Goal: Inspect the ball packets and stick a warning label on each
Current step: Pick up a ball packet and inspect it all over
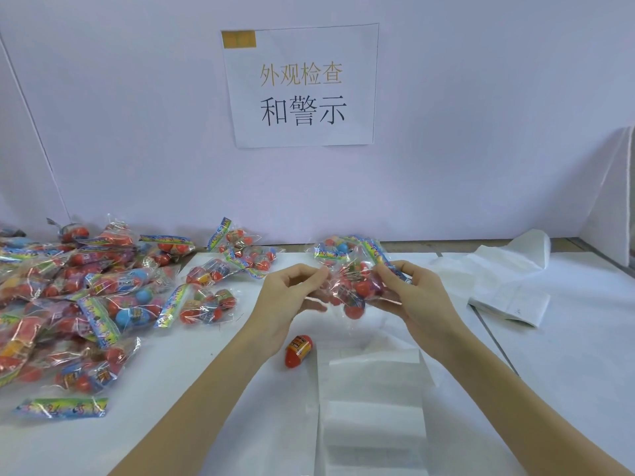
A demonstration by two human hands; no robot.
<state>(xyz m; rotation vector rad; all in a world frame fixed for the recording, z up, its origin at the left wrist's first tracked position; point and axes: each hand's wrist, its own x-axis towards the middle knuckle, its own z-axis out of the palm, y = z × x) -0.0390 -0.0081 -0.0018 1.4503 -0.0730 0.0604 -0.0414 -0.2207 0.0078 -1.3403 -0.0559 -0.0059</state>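
Item: ball packet (350,286), held up over the middle of the worktop (206,389). Left hand (288,297) pinches its left edge with curled fingers (318,273); right hand (409,290) grips the right side, fingers curled round the film.

Handling, by the look of it: light, crinkly clear film, probably slippery; hard round balls shift inside. Best held by the flat sealed edges or the printed header.

Also present: heap of packets (86,304) at left; one loose ball (297,352) near; paper sheets (371,400) near.

White table (220,389): packets (86,304) heaped at nine o'clock, loose ball (298,351) at centre, paper sheets (372,407) at six, folded sheets (508,297) at three.
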